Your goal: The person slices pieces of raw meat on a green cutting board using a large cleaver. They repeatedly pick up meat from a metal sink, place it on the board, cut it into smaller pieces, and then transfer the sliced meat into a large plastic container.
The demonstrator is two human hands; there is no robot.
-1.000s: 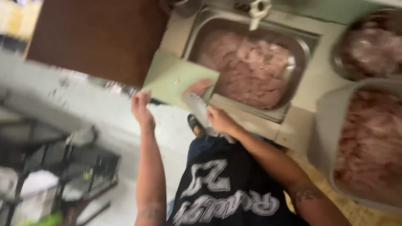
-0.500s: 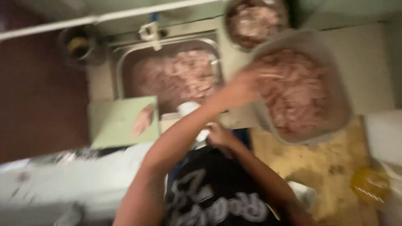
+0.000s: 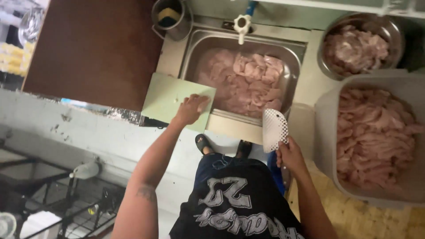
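Head view looks straight down, and I see my left hand [image 3: 190, 109] resting flat, fingers spread and gripping nothing, on the pale green cutting board [image 3: 170, 98] that lies at the left edge of the steel sink [image 3: 201, 44]. My right hand [image 3: 290, 155] is closed around the handle of a white cleaver [image 3: 274, 129], blade pointing up toward the sink's front rim. Raw chicken pieces [image 3: 248, 84] fill the sink under a white tap [image 3: 241, 23]. More raw meat sits in a round metal bowl [image 3: 394, 28] and a large white tub [image 3: 325, 119] to the right.
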